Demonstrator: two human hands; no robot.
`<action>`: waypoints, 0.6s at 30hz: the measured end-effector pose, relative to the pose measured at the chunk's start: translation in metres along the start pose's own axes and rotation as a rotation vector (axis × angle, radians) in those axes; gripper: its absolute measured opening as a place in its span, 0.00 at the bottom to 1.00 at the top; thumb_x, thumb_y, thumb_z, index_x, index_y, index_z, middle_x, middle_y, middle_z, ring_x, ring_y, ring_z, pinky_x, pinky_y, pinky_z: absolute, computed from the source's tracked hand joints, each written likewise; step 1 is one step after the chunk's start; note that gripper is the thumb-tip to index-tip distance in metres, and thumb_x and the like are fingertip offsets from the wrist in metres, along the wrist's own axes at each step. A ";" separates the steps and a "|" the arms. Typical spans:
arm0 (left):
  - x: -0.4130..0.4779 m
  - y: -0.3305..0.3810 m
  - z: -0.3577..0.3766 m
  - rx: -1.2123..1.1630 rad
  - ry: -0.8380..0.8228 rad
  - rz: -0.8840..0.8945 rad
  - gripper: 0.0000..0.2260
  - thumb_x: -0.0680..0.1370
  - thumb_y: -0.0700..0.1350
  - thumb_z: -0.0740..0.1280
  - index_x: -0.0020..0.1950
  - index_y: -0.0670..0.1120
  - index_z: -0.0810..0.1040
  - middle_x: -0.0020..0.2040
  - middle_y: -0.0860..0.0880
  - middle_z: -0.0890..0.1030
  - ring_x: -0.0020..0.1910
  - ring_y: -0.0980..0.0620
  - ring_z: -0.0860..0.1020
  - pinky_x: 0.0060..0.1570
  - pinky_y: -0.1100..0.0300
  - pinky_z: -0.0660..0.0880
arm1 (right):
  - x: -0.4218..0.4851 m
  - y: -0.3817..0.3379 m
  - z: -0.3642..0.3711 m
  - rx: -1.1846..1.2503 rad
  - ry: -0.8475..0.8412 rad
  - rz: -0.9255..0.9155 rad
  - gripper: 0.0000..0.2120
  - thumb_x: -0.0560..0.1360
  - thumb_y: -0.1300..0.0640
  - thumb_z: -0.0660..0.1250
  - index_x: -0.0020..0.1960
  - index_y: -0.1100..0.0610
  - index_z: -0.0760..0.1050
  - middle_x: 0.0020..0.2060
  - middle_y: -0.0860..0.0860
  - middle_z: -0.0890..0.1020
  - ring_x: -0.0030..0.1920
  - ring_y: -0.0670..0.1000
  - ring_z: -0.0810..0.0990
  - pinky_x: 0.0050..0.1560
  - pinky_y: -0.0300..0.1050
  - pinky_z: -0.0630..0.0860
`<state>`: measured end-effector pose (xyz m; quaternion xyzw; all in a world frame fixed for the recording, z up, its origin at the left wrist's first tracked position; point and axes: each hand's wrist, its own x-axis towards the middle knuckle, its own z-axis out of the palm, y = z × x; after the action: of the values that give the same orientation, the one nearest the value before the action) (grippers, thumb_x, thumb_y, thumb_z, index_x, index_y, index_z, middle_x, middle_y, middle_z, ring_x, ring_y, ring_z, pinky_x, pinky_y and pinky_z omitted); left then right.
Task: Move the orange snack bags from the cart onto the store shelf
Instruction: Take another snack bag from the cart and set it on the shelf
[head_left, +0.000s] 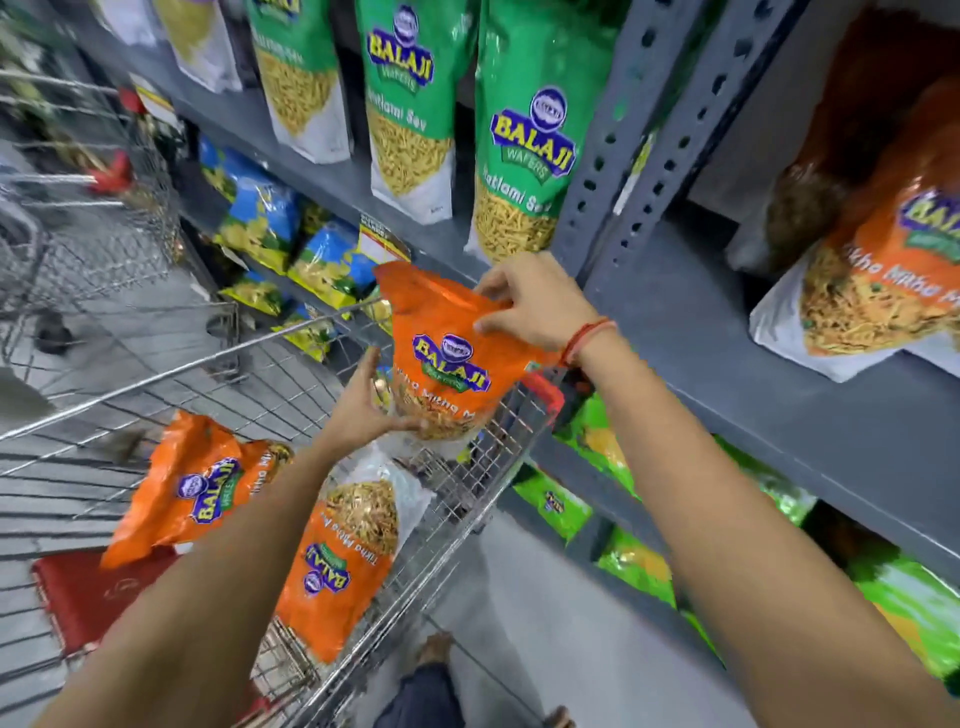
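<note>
Above the cart's (291, 358) rim, one orange bag (447, 358) was clamped between both hands: the right hand (530, 306) pinched its top, the left hand (371, 410) cupped its bottom. Two more orange bags (192, 488) lay in the cart. On the shelf (727, 338) to the right, others (878, 296) already stood, so the job looked partly done.

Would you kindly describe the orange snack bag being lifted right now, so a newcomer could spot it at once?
Start at the wire cart beside the grey shelving. Above its far right corner, one orange bag is held upright in the air, the right hand pinching its top and the left hand cupping its base. The other two orange bags lie flat inside the cart, untouched.
</note>
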<state>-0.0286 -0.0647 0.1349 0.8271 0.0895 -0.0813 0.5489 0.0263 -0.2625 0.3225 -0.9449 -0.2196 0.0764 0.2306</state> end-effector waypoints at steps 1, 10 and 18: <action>-0.002 0.012 -0.007 -0.016 -0.027 -0.006 0.54 0.58 0.48 0.81 0.75 0.52 0.51 0.74 0.44 0.63 0.71 0.44 0.66 0.69 0.40 0.64 | -0.005 -0.005 -0.015 -0.028 0.014 -0.038 0.14 0.65 0.54 0.76 0.50 0.56 0.81 0.48 0.56 0.84 0.52 0.55 0.80 0.55 0.53 0.77; -0.040 0.125 0.032 -0.102 -0.031 0.266 0.30 0.58 0.51 0.80 0.57 0.48 0.75 0.53 0.49 0.83 0.51 0.58 0.81 0.56 0.53 0.77 | -0.069 -0.001 -0.117 -0.130 0.386 -0.224 0.16 0.67 0.50 0.72 0.54 0.53 0.79 0.49 0.56 0.82 0.54 0.58 0.76 0.55 0.49 0.71; -0.053 0.233 0.139 -0.243 -0.165 0.397 0.28 0.51 0.60 0.79 0.46 0.50 0.80 0.39 0.60 0.85 0.42 0.60 0.83 0.39 0.68 0.78 | -0.198 0.139 -0.133 0.286 0.905 -0.126 0.43 0.56 0.35 0.74 0.66 0.49 0.66 0.62 0.47 0.71 0.64 0.49 0.70 0.67 0.43 0.66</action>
<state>-0.0295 -0.2853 0.3022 0.7470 -0.1110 -0.0277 0.6549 -0.0647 -0.5159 0.3829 -0.8268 -0.1413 -0.3276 0.4349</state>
